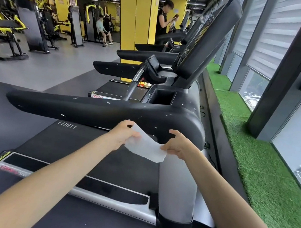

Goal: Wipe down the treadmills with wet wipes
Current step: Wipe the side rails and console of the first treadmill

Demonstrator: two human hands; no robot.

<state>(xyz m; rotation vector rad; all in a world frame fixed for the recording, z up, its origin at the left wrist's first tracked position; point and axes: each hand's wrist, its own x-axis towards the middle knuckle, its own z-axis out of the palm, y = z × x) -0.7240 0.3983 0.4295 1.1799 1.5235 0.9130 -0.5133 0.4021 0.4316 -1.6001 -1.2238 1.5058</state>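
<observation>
Forearms reach in from the near edge of the head view and meet just in front of the nearest treadmill [111, 191]. The left hand [123, 134] has its grip closed on the upper left corner of a white wet wipe [145, 149], thumb and fingers pinching the sheet. The right hand [177, 146] grasps the right edge the same way, so the wipe is spread between the two and sags a little below them.

The wipe is held in the air, above the dark running belt [86, 149] and just in front of the black handrail [88, 110]; whether it touches the rail cannot be told. The handrail runs left to right and carries pale flecks and scuffs. Beyond it lie a square cup recess [162, 97] and, tilted up on the far right, the black console [204, 40]. A silver upright [175, 190] stands below the right hand.

More treadmills line up toward the far side, and a person [163, 21] stands on one of them beside a yellow pillar [136, 15]. Far left are yellow-and-black weight machines [5, 25], with a seated person [101, 29] among them. Along the right — under windows with blinds [273, 34] — runs a strip of green artificial turf [247, 146].
</observation>
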